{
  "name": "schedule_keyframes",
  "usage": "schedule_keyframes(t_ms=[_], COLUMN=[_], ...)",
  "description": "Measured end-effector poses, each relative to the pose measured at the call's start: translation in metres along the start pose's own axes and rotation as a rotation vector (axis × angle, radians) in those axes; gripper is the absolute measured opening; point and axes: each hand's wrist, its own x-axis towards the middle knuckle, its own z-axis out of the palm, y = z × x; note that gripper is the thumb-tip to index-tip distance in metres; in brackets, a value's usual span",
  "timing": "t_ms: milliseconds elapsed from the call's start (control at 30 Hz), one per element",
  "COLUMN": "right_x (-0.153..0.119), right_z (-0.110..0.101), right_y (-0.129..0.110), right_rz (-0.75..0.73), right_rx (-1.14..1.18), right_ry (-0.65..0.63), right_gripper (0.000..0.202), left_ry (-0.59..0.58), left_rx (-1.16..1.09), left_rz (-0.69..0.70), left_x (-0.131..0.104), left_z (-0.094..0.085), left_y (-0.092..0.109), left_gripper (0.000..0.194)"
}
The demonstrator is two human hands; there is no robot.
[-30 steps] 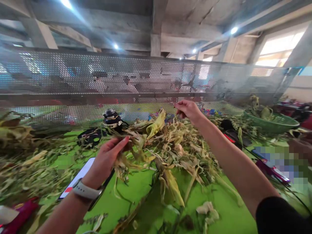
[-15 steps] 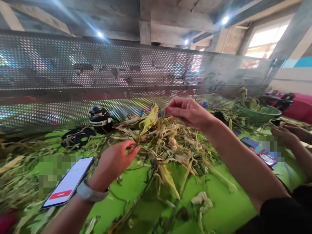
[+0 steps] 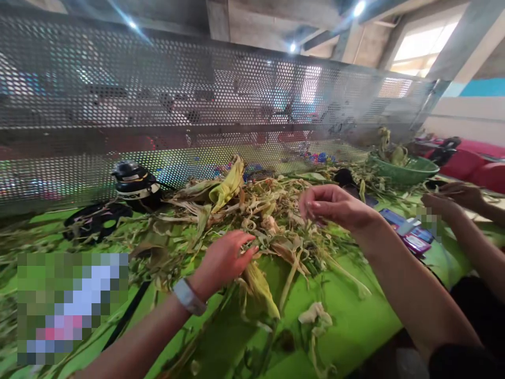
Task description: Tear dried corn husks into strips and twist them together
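Observation:
My left hand (image 3: 228, 259), with a pale band (image 3: 190, 296) on its wrist, reaches over the near side of a heap of dried corn husks (image 3: 272, 202). Its thumb and fingers are apart, and nothing shows between them. Over the right part of the heap is my right hand (image 3: 335, 206), its fingers curled in towards the thumb. Whatever those fingertips may pinch is too small to make out. A yellowish husk (image 3: 262, 287) lies just below my left hand, and a larger yellow-green one (image 3: 229, 187) sticks up at the heap's back.
A black jug (image 3: 134, 181) stands before the perforated metal screen (image 3: 177, 110), near a black disc-shaped item (image 3: 97, 221). At right are a phone-like device (image 3: 412, 237), a green basin (image 3: 406, 171) and another person's hands (image 3: 445, 205). Husk shreds litter the green tabletop (image 3: 347, 321).
My left hand has gone from a near-pinch to parted fingers, moving right over the husks. My right hand has come lower and to the right. The view has shifted too.

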Motion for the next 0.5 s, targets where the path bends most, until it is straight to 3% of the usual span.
schedule_keyframes(t_ms=[167,267,367,400,433,500], right_x=[-0.009,-0.018,-0.027,-0.029,-0.030,-0.028], right_z=[-0.009,-0.010,0.007,0.019,0.035,0.073], right_y=[0.032,0.049,0.053,0.053,0.053,0.057], right_rz=[0.128,0.277,0.254,0.222,0.181,0.036], right_rx=[-0.051,-0.488,-1.048,-1.152,-1.203,-1.178], right_ry=[-0.021,0.029,0.301,0.374,0.395,0.284], right_gripper=[0.035,0.031,0.019,0.019,0.021,0.026], left_ry=[-0.095,-0.099,-0.023,0.051,0.128,0.285], left_rx=[-0.007,-0.050,-0.202,-0.387,-0.592,-0.881], left_rz=[-0.090,-0.152,-0.224,-0.282,-0.319,-0.350], left_x=[0.047,0.060,0.054,0.049,0.042,0.025], left_z=[0.041,0.050,0.028,0.016,0.002,-0.024], left_y=[0.004,0.001,-0.002,-0.001,0.000,0.006], left_gripper=[0.021,0.011,0.020,0.024,0.025,0.022])
